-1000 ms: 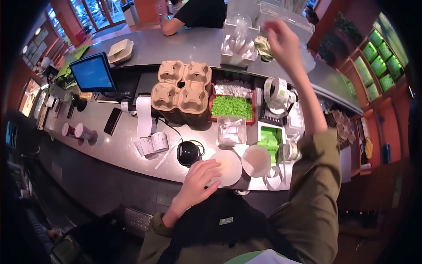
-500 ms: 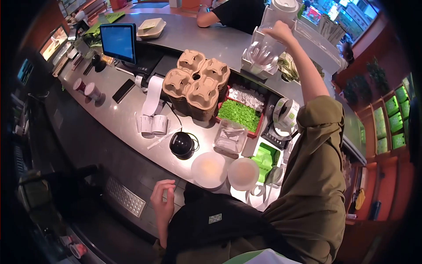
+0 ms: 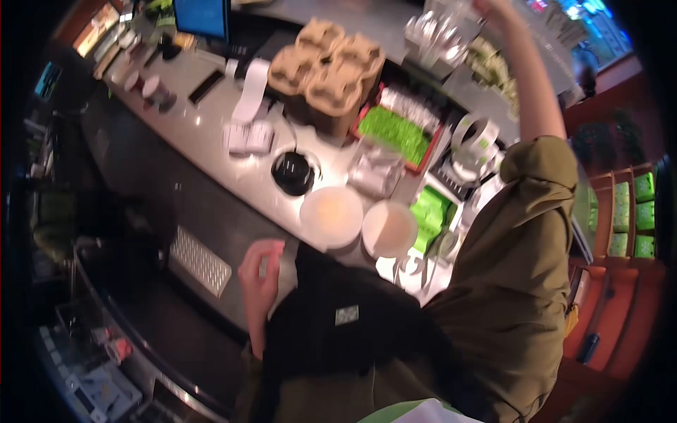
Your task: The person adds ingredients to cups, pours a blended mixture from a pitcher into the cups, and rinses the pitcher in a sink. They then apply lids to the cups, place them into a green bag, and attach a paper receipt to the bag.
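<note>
My right hand reaches far across the counter to the top edge of the view. It is blurred and partly cut off, near clear plastic ware in a holder. What its fingers do is hidden. My left hand hangs in front of my black apron, fingers loosely bent, a gap beside the thumb, nothing in it. Closest to it on the counter are two round pale-lidded tubs and a round black device.
A stack of cardboard cup carriers stands mid-counter beside a red tray of green and white small items. Further left are a receipt strip, a screen and two cups. A tape roll sits on the right.
The view has tilted downward, so the counter sits higher in the picture. My right hand has shifted to the top edge; the left keeps its place before the apron.
</note>
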The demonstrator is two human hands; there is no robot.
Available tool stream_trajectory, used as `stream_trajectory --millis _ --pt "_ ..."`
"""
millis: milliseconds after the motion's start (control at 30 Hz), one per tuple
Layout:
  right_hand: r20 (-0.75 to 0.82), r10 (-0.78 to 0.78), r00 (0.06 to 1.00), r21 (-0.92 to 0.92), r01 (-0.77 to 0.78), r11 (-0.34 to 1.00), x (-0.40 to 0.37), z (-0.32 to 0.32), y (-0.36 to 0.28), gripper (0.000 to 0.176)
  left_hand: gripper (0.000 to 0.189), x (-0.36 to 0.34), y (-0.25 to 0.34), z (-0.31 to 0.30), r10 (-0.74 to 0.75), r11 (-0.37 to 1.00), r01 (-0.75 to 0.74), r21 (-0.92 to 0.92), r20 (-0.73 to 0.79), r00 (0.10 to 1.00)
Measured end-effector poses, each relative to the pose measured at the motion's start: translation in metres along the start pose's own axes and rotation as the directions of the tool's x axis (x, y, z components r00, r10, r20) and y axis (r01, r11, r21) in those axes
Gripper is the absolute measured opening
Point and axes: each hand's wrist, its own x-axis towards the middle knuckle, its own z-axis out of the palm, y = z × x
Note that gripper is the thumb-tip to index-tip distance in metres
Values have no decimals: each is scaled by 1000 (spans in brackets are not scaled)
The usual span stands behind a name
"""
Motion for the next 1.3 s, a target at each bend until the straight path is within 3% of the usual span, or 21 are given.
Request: stream_trajectory --millis 33,100,167,200,267,367,400,433,500,567,633,700,733,833,900,967,1033,1100,1233,1300 --pt "10 -27 1000 90 26 996 -9 -5 -5 23 10 -4 2 -1 8 1000 -8 6 5 1000" --pt "-8 -237 971 221 233 947 -40 -7 -40 30 11 -14 0 0 -2 1000 0 -31 -84 996" --pt "8 -447 894 386 410 826 -96 -8 -76 39 12 -27 13 6 -55 977 28 -212 -122 991" --pt "70 -441 895 445 368 817 -133 -10 -86 41 13 -32 23 11 -86 951 42 -306 -133 987" --pt "316 -244 917 488 63 871 -230 6 -70 44 20 -35 47 32 -30 856 77 -511 99 995" --pt "644 135 753 381 -469 797 -376 44 -23 50 68 -20 74 66 152 912 48 -408 443 883" --pt "676 236 698 364 -595 717 -414 53 -11 52 67 -24 68 82 203 898 43 -437 500 842" --pt "652 332 682 381 -673 633 -445 60 -1 54 55 -34 69 96 119 850 198 -488 545 830" --pt "482 494 723 438 -688 579 -475 64 -2 57 38 -41 68 110 -11 774 424 -471 660 752" --pt "311 329 892 397 -436 807 -494 66 3 69 29 -49 66 124 -11 801 391 -454 641 767" --pt "235 85 968 223 -139 965 -505 65 2 91 23 -60 61 142 36 775 370 -512 620 783" --pt "275 198 941 345 -289 893 -507 64 1 99 21 -67 58 160 122 676 360 -643 580 806" --pt "301 242 922 400 -353 846 -503 64 4 103 25 -65 57 155 104 671 483 -563 716 690" --pt "362 71 930 52 -96 994 -477 58 26 96 35 -57 55 147 117 469 532 -705 647 753" --pt "242 -55 969 69 39 997 -454 63 39 90 39 -64 47 149 24 535 421 -732 512 859" --pt "270 -133 954 -38 149 988 -428 73 38 86 40 -76 32 151 -69 613 308 -728 339 938" --pt "430 -158 889 -159 247 956 -417 88 41 84 31 -96 5 149 -258 640 366 -676 259 931" --pt "496 -183 849 -207 320 925 -413 98 51 83 30 -117 -22 150 -351 642 390 -661 199 915" --pt "591 -170 788 -196 344 918 -421 109 71 83 22 -140 -48 155 -346 633 345 -693 145 927" --pt "542 -202 816 -125 315 941 -425 113 82 82 16 -130 -53 164 -311 660 299 -689 112 944"
